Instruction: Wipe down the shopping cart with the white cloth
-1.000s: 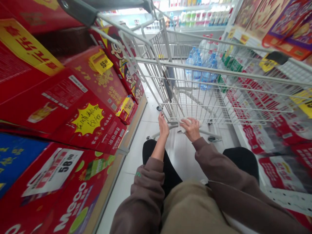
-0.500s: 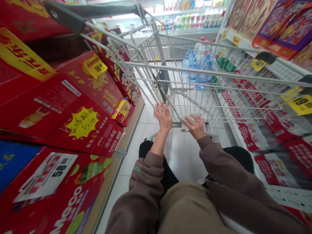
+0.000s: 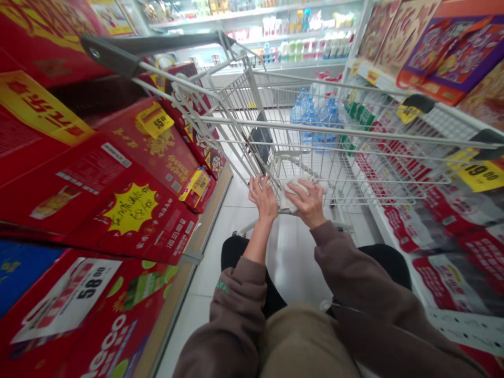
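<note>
Holding cloth (image 3: 287, 203) at cart (image 3: 262, 140), right hand (image 3: 310, 203), left hand (image 3: 265, 200) alongside

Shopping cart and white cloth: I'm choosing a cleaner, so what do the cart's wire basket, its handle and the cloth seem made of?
Wire basket: probably metal, coated or plated pale grey; thin, straight bars with a soft sheen.
Handle: likely dark grey plastic, fairly matte; its thick end looks moulded.
Cloth: apparently soft fabric, matte; it crumples. Fibre can't be told.
</note>
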A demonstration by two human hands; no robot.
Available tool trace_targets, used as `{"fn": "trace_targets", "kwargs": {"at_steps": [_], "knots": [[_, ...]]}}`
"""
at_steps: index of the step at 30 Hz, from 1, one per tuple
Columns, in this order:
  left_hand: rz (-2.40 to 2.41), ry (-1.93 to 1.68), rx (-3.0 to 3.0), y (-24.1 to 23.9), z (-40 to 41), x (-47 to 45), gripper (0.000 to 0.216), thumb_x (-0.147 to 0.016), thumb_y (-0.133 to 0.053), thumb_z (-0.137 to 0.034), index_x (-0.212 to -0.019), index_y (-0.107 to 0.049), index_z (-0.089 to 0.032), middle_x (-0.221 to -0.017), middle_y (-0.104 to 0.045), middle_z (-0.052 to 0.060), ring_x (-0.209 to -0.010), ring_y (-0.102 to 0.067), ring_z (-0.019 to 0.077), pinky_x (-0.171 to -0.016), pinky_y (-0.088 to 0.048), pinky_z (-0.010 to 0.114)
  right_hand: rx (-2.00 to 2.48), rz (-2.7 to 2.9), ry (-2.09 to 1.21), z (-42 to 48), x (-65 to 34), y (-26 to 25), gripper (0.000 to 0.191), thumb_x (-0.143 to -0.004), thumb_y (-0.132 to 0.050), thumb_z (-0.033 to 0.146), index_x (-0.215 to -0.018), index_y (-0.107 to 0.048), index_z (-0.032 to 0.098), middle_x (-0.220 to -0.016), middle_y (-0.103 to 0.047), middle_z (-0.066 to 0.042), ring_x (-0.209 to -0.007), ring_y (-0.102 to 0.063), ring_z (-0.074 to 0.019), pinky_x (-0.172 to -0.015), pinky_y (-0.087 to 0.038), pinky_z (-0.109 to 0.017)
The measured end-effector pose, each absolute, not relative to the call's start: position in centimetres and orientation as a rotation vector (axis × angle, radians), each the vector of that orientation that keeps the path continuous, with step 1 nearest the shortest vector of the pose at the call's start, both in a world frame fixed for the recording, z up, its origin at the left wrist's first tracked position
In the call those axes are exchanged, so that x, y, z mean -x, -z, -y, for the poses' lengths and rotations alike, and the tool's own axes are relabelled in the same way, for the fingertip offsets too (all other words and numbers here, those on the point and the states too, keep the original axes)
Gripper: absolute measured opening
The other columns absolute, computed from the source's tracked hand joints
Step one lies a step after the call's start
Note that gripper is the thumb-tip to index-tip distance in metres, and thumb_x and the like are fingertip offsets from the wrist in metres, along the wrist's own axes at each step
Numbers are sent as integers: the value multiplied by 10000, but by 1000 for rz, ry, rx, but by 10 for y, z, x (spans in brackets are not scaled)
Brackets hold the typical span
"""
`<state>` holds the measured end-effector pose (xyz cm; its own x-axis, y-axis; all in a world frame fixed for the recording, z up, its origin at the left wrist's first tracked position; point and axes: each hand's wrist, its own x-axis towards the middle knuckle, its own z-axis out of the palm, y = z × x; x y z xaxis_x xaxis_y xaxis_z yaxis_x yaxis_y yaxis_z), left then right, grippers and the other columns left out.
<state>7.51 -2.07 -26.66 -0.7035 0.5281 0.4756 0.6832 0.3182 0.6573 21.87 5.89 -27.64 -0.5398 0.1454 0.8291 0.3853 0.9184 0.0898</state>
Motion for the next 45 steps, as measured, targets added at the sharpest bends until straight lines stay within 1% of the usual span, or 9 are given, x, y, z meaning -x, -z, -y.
{"fn": "trace_targets", "kwargs": {"at_steps": [4,9,14,18,21,26,29,38,45], "knots": [[2405,1327,1112,266,21,-76,523,-1100,-201,-349,-1383,-633,-276,-1560,-525,95,-1572,-299,263,-1243,-302,545,482,1969,446,-67,-193,241,284,-1047,-539,243,-1274,-679,339,-1451,-646,0,-1435,-402,-241,-1185,-212,-532],[2421,1317,1239,259,29,-72,526,-1101,-195,-358,-1363,-649,-309,-1525,-559,77,-1560,-312,267,-1254,-260,574,487,1956,480,-65,-198,262,202,-1029,-561,208,-1069,-743,287,-1286,-735,-3,-1320,-483,-229,-1158,-243,-495],[2222,1536,1095,258,28,-94,653,-1093,-79,-467,-1452,-562,-215,-1513,-522,146,-1506,-379,243,-1246,-303,483,453,2000,438,-64,-210,274,235,-1024,-576,223,-1158,-742,322,-1336,-719,-2,-1346,-469,-245,-1131,-258,-497],[2128,1479,1267,256,20,-121,727,-1072,-50,-557,-1473,-556,-224,-1504,-517,142,-1475,-410,242,-1231,-319,452,464,2064,502,-70,-223,297,196,-1032,-571,238,-1003,-760,281,-1218,-768,10,-1240,-520,-233,-1111,-243,-485],[2171,1399,1410,250,10,-129,702,-1082,-56,-515,-1442,-607,-272,-1530,-526,100,-1496,-384,248,-1240,-296,477,496,2107,487,-73,-232,311,218,-1039,-550,240,-968,-755,268,-1182,-775,6,-1199,-527,-239,-1073,-263,-464],[2306,1235,1433,241,-2,-130,560,-1097,-183,-358,-1443,-616,-275,-1514,-577,84,-1539,-317,281,-1238,-278,555,588,2197,398,-81,-233,322,243,-1047,-534,265,-1151,-747,318,-1361,-700,-22,-1347,-447,-256,-1134,-210,-504],[2339,1072,1447,238,-3,-130,509,-1096,-249,-343,-1380,-667,-282,-1465,-622,76,-1526,-326,308,-1231,-272,587,648,2320,319,-80,-240,337,239,-1036,-541,246,-1110,-757,318,-1320,-715,-23,-1291,-470,-247,-1113,-227,-487],[2342,1151,1482,241,-1,-131,549,-1098,-223,-400,-1399,-657,-252,-1487,-584,101,-1333,-470,278,-1190,-403,466,637,2127,284,-90,-249,310,290,-1048,-523,240,-1220,-734,338,-1392,-675,-24,-1394,-411,-262,-1156,-224,-510],[2306,1227,1527,247,2,-129,597,-1099,-167,-423,-1398,-655,-256,-1484,-573,93,-1346,-430,273,-1221,-366,487,654,2208,181,-84,-277,336,309,-920,-607,73,-1035,-788,295,-1217,-750,-27,-1196,-509,-241,-1027,-314,-446]]}}
